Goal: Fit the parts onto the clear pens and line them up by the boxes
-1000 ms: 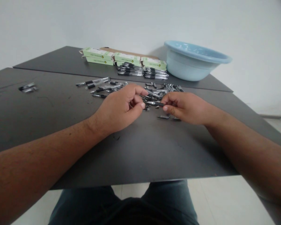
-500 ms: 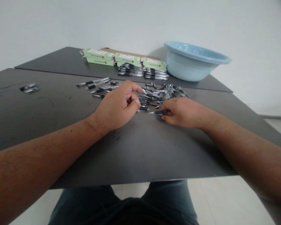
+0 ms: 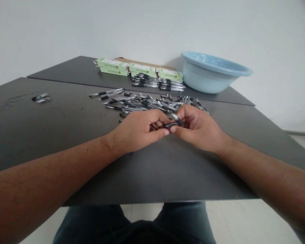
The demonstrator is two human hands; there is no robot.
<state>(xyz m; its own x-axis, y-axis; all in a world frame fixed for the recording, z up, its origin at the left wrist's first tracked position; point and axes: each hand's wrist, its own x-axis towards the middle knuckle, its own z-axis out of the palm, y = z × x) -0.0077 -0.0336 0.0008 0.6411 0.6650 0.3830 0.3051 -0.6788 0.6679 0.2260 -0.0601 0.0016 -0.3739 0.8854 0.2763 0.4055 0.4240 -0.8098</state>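
Note:
My right hand (image 3: 197, 127) is closed round a short pen piece (image 3: 178, 119) with a black grip and a pale tip, which points up and to the left. Below it, a second short black pen piece (image 3: 170, 125) lies across the gap between both hands. The fingers of my left hand (image 3: 146, 130) are closed at this second piece's left end, close to the right fingertips. Just beyond the hands is a loose pile of black and clear pens and pen parts (image 3: 142, 101), partly hidden by the fingers.
Stacked pens (image 3: 171, 85) lie before several pale green boxes (image 3: 142, 68) at the back. A light blue basin (image 3: 205, 79) stands at the back right. Some small pen parts (image 3: 41, 98) lie far left on the dark table (image 3: 152, 176). A seam crosses the tabletop.
My hands have come together in front of the pile. The right has raised and tilted its pen piece, and the left has moved in and closed on the second one. The view has shifted slightly.

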